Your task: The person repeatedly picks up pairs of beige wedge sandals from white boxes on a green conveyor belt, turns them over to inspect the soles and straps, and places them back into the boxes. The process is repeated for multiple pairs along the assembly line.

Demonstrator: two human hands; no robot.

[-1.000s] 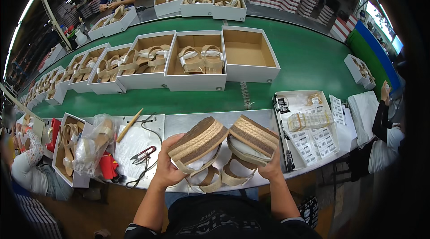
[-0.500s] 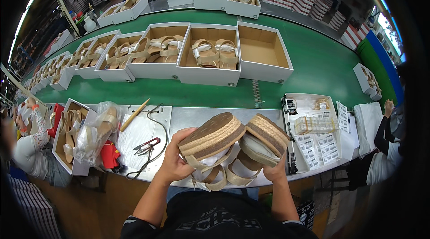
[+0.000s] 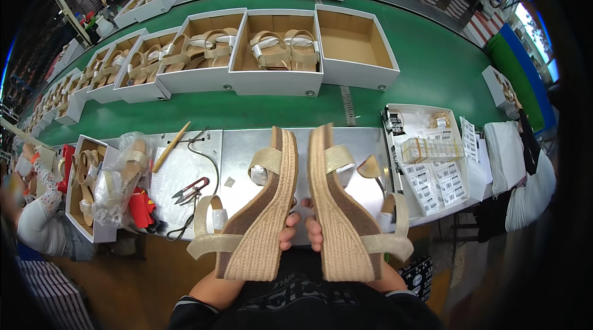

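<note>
A wedge sandal (image 3: 264, 228) with a woven rope sole and gold straps stands on end in my left hand (image 3: 288, 232), whose fingers wrap round the sole. Its match, another wedge sandal (image 3: 337, 231), is gripped by my right hand (image 3: 314, 230) in the same way. Both are held up over the near edge of the metal table (image 3: 247, 144), soles facing each other with a narrow gap between. White padding shows inside the straps. The sandals hide most of both palms. Beyond them sits an open shoebox (image 3: 355, 52) with nothing in it.
Shoeboxes with sandals (image 3: 277, 76) line the green conveyor (image 3: 191, 112). At left lie thread snips (image 3: 190, 190), a pointed wooden stick (image 3: 171, 148), a red cloth (image 3: 142, 207) and a bagged sandal (image 3: 126, 175). Right, a white tray (image 3: 426, 211) holds label sheets. Co-workers sit at both sides.
Both sandals have turned from lying tilted, soles away, to standing on end with soles facing each other. They have moved apart, and my fingers now show between them. The view has shifted slightly.
</note>
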